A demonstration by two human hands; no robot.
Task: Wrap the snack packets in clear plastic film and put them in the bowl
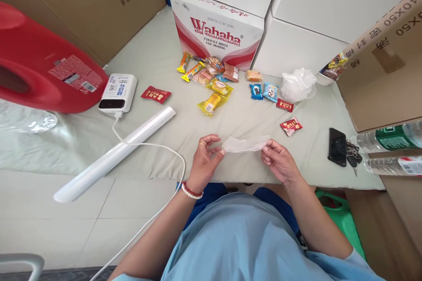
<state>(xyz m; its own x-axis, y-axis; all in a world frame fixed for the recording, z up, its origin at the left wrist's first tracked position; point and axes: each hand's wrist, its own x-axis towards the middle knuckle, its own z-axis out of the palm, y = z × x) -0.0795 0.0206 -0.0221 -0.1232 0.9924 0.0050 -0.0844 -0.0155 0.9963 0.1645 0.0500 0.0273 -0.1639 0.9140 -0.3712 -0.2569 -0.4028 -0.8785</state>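
- Strip [246, 145], thin and whitish, spanned the gap between both hands, above the front of the bench [187, 123]. Film or paper, couldn't tell which.
- Right hand [281, 162]: fingers [272, 144] closed against thumb, pinching the strip's right end. End grip probably chosen so the length lay exposed.
- Left hand [202, 162]: thumb tip at the strip's left end, other fingers part-open and loosely curled. Couldn't tell whether one pinched from behind.
- Support at both ends likely stopped such a limp piece folding; it ran flattish, slightly bowed.
- Wrapped snacks [214, 85] sat bunched before the Wahaha carton [219, 28], presumably there to be out of the hands' way but within reach.
- White plastic bag [298, 84] stood right of them, small packets beside it.
- White roll [115, 154] lay slantwise on the left, near end overhanging the bench edge; white cable [154, 144] crossed over it.
- Phone [336, 147] and keys [354, 153] sat together far right, probably parked clear of both elbows.
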